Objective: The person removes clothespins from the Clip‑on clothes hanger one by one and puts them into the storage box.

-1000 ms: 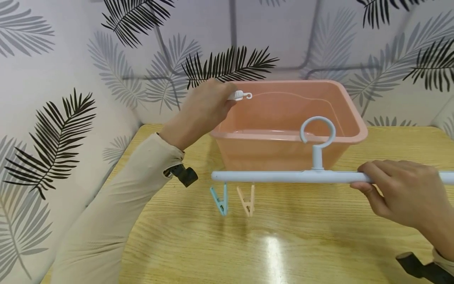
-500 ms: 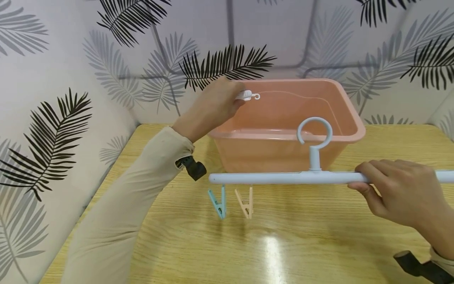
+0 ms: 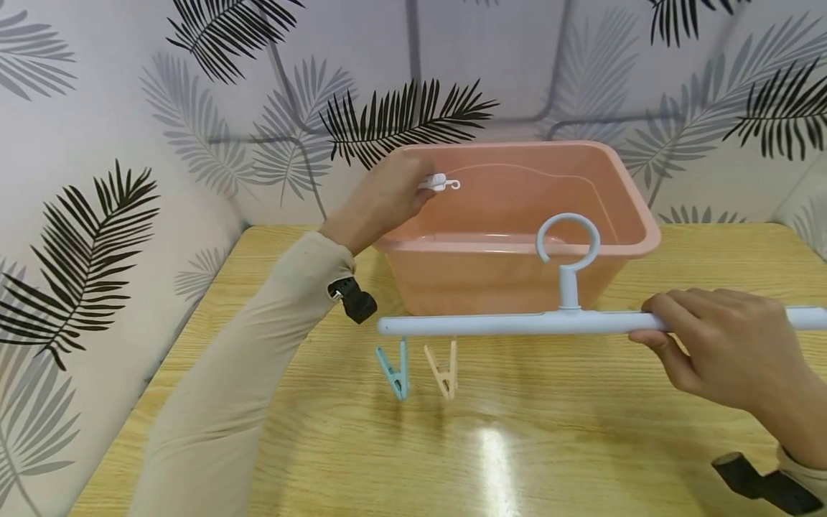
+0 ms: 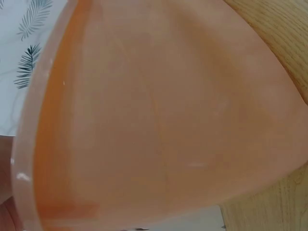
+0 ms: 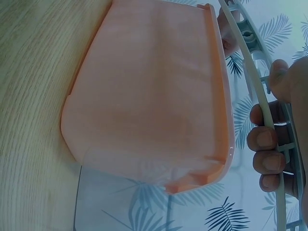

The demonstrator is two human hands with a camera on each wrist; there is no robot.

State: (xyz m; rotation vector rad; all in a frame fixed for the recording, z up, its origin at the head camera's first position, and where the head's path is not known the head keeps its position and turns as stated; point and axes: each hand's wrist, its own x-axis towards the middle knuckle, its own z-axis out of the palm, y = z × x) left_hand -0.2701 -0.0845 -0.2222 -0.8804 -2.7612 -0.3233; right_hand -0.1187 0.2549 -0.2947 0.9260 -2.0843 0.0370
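In the head view my left hand [image 3: 381, 190] is over the left end of the pink plastic basin [image 3: 497, 276], pinching a small white piece with a hook [image 3: 446, 184] at its tip. Most of that piece is hidden by the fingers, and I cannot tell what kind it is. My right hand [image 3: 723, 345] grips the bar of a light blue clip hanger [image 3: 478, 325] to the right of its round hook [image 3: 568, 240]. Below the bar hang a blue clip [image 3: 395, 370] and a peach clip [image 3: 446, 370]. The right wrist view shows fingers [image 5: 267, 137] curled round the bar.
The basin rests on a wood-grain table [image 3: 517, 445], near its back edge. Behind and to the left stand walls [image 3: 213, 165] covered in a leaf print. Each wrist wears a black camera mount [image 3: 355, 300].
The left hand shifts right over the basin, then back a little and lower, still holding the white piece. The right hand keeps its grip on the hanger; the whole view drifts slightly left.
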